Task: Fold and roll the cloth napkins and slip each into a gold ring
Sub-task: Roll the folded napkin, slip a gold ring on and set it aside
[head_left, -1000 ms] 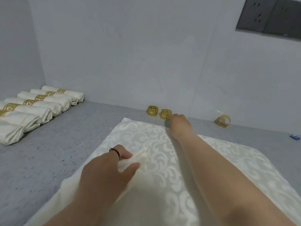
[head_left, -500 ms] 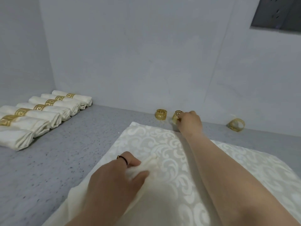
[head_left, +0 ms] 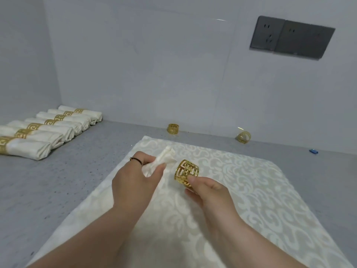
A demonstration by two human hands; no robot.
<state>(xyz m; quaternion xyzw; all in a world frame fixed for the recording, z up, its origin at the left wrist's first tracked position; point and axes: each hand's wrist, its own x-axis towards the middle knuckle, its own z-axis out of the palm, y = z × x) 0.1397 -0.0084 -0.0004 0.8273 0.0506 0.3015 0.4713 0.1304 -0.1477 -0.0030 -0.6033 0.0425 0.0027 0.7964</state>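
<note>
The left hand (head_left: 135, 178) clutched a rolled cream napkin (head_left: 164, 157), its tip just beside the fretwork gold ring (head_left: 187, 172) pinched by the right hand (head_left: 206, 190).

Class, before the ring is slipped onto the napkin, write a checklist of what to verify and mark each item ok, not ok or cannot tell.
1. Left hand grips the rolled napkin: ok.
2. Right hand holds the gold ring: ok.
3. Napkin end sticks out free of the fingers: ok.
4. Ring opening lined up with the napkin end: not ok, it sits beside it.
5. Roll tight enough to pass through: cannot tell.
</note>
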